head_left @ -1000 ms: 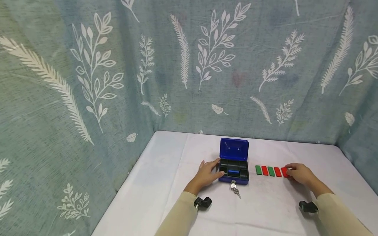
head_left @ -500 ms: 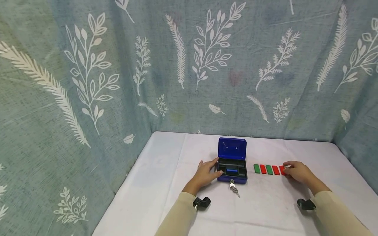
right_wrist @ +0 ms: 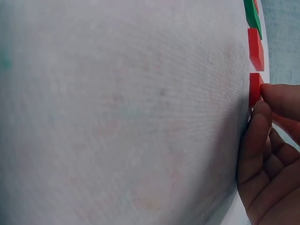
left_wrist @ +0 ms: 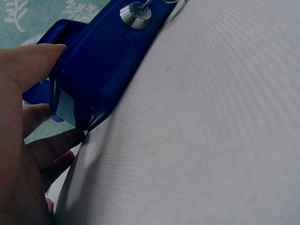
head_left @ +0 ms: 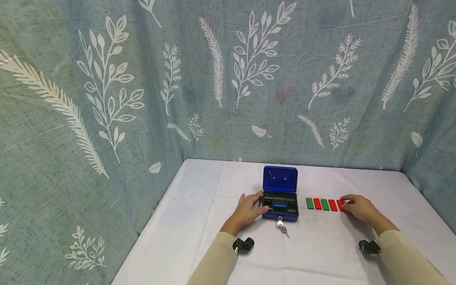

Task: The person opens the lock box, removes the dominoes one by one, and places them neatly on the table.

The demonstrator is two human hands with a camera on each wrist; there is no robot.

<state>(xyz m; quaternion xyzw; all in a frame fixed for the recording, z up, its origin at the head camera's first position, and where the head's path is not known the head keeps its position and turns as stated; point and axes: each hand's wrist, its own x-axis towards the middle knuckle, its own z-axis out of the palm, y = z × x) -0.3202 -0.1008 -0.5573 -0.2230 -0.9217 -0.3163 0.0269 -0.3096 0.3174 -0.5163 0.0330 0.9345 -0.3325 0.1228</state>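
A dark blue cash box (head_left: 280, 217) stands with its lid (head_left: 280, 179) raised, showing a black compartment tray (head_left: 284, 196) inside. My left hand (head_left: 245, 213) touches its left side: the thumb rests on the rim, and the other fingers reach along the side wall, as the left wrist view also shows. To the right, red and green tiles lie in a row. Thumb and finger of my right hand (head_left: 361, 208) pinch the rightmost red tile (right_wrist: 254, 88), partly covering it. Beside that tile lies another red tile (right_wrist: 255, 50), then a green tile (right_wrist: 253, 19).
Keys (head_left: 283, 230) hang from the lock (left_wrist: 135, 17) on the box's front. A blue piece (head_left: 280, 206) shows in the front middle compartment. White cloth (head_left: 313, 253) covers the table, and a leaf-patterned curtain (head_left: 228, 134) rises behind it.
The whole head view has shifted slightly to the left since the first frame. Both hands keep their places at the box and the rightmost red tile.
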